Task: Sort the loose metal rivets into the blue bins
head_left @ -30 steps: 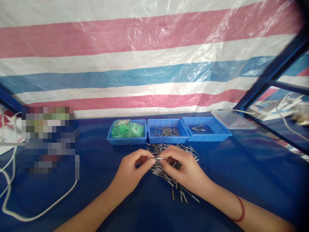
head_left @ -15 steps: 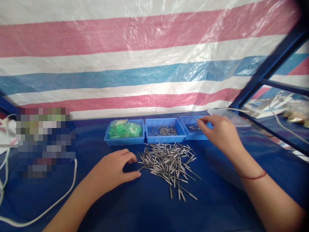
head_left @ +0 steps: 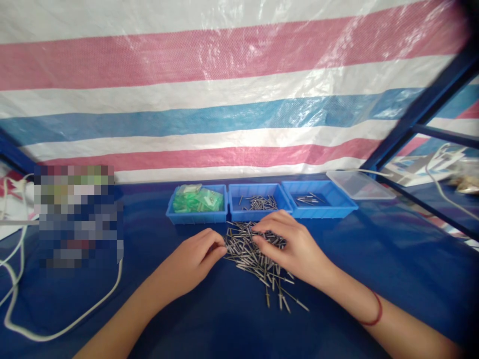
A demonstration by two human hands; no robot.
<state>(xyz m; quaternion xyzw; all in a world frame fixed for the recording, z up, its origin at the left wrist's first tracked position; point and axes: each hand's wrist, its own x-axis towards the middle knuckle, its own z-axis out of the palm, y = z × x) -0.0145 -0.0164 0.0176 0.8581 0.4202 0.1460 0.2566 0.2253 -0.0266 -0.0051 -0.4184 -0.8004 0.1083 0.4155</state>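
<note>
The right hand (head_left: pixel 292 242) reaches over the pile with its fingers curled and the thumb near the forefinger, a narrow gap showing between the tips; whether it has hold of a piece, I cannot tell. The left hand (head_left: pixel 202 257) is at the pile's left edge, thumb and forefinger drawn nearly together; whether anything is pinched there is also unclear.

Beneath and between them lie slim silver-grey metal rivets (head_left: pixel 245 260), each a thin straight pin with a thicker, paler sleeve on part of its length, some showing a small flange. They are heaped crosswise on the glossy dark-blue bench (head_left: pixel 179 319), too many and too overlapped to count; four stick out separately on the side toward the bench's near edge.

Beyond the pile, three rectangular blue plastic bins stand in a row along the bench's far edge. The left bin (head_left: pixel 198 218) holds clear-and-green plastic packets (head_left: pixel 190 202), overlapping and uncountable. The middle bin (head_left: pixel 258 216) holds a loose cluster of rivets, likewise uncountable; the right bin (head_left: pixel 325 212) has only about half a dozen. Past it, toward the far right corner, lies one flat translucent plastic lid (head_left: pixel 361 185).
</note>
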